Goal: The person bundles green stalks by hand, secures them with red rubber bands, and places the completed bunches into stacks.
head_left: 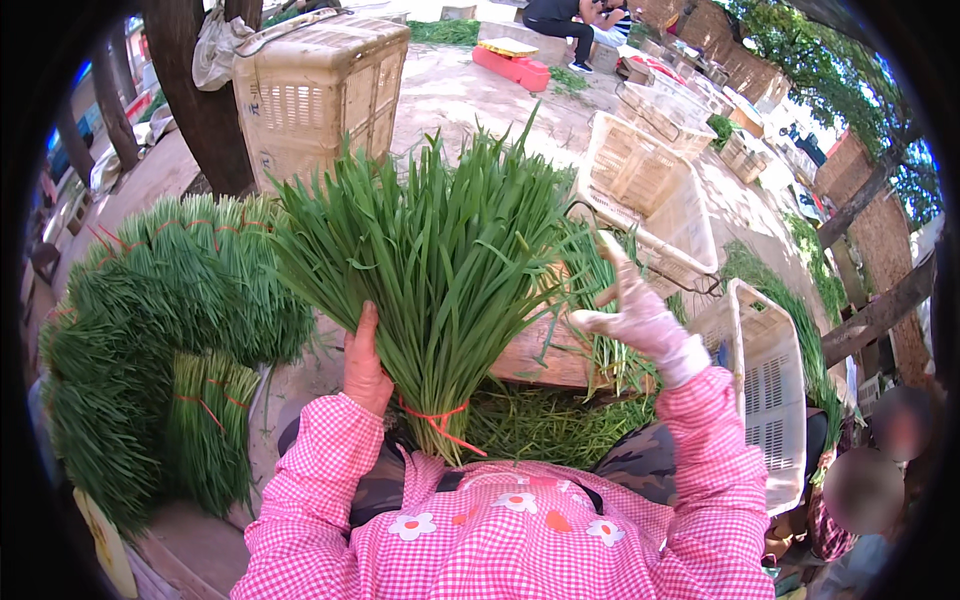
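Note:
A large bunch of Chinese chives (440,250) stands fanned out in front of me, its green leaves up. Near the pale stem ends it is bound by a red tie (440,412), whose loose end hangs to the right. My left hand (367,362) grips the bunch from its left side, thumb up along the leaves; its other fingers are hidden behind the stems. Raised to the right of the bunch, my right hand (632,308) wears a whitish glove, with its fingers apart and nothing in them. Loose chives (605,350) lie just below it on a wooden block (540,350).
Tied chive bundles (180,290) are piled at my left. Leaf scraps (560,425) lie between my knees. Plastic crates stand on the right (770,400), farther right (650,190) and upright at the back left (320,95) by a tree trunk (195,100). People (575,25) sit far back.

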{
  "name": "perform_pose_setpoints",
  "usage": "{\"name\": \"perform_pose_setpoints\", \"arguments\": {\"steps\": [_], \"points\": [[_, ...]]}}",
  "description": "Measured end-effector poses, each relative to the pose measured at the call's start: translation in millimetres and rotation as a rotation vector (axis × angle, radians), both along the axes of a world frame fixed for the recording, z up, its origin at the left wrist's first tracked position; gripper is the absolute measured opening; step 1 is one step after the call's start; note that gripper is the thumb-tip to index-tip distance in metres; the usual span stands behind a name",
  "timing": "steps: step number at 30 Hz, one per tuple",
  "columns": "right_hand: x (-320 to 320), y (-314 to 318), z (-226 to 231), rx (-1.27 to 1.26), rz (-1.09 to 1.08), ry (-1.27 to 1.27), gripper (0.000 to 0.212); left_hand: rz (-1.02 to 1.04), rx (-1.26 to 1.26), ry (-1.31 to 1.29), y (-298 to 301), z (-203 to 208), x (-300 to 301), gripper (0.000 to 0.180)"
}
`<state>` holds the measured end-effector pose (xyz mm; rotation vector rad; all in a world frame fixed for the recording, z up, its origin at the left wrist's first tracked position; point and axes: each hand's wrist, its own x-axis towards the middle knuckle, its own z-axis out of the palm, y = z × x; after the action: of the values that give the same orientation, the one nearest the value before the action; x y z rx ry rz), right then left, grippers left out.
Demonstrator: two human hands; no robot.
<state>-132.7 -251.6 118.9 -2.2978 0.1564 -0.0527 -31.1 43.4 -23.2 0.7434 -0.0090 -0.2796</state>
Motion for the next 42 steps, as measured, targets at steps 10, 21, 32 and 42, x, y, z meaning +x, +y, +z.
{"name": "perform_pose_setpoints", "arguments": {"steps": [10,21,32,42], "points": [[43,8,-29,0.322,-0.082,-0.055,0.039,-0.062,-0.164,0.104,0,12,2,0.049],[-12,-97,-81,-1.079,0.114,0.071,0.045,-0.039,-0.254,-0.016,18,19,19,0.050],[12,64,-33,0.846,0.251,-0.011,0.073,-0.252,-0.226,-0.008,-24,45,1,0.046],[65,43,34,0.694,0.128,-0.388,0.041,-0.104,-0.080,-0.560,-68,173,26,0.039]]}}
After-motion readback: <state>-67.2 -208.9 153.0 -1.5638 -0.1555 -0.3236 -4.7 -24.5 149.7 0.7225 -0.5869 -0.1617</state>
